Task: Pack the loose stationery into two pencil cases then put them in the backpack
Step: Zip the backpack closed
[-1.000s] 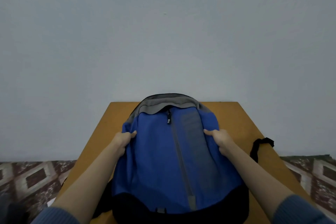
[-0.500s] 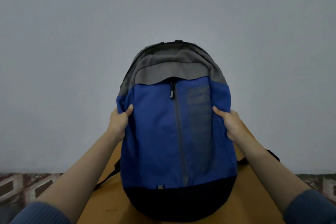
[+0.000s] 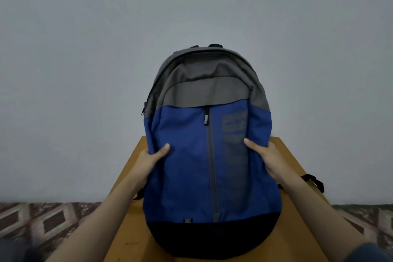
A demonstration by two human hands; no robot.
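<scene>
Fingers [image 3: 164, 148] of both hands are clasping the backpack [image 3: 187, 166] by its sides. The left hand [image 3: 148, 160] is gripping the left edge of the blue panel, with its thumb lying across the front fabric. The right hand [image 3: 273, 159] is gripping the right edge in the same way, thumb forward. The remaining fingers of each hand are wrapping behind the bag and are hidden.

The backpack is standing upright in the middle of the view, front panel facing the camera, and its black base [image 3: 212, 238] is sitting on the surface [image 3: 131, 240]. It is rising above the far edge of the surface, in front of the wall [image 3: 85, 49].

The front pocket zip [image 3: 210, 166] is running down the middle of the blue panel and is showing as closed, its labelled pull [image 3: 205, 118] hanging at the top. A second zip line is curving round the grey top section [image 3: 204, 83], with a pull [image 3: 143, 110] hanging at the left side. No gap is showing along it. What the bag is holding cannot be told from this view.

One black strap [image 3: 314, 181] is lying on the surface to the right, just beyond the right forearm. A blue sleeve [image 3: 370, 255] is showing at the lower right corner. Patterned floor [image 3: 53, 219] is showing on both sides of the surface, below the wall.
</scene>
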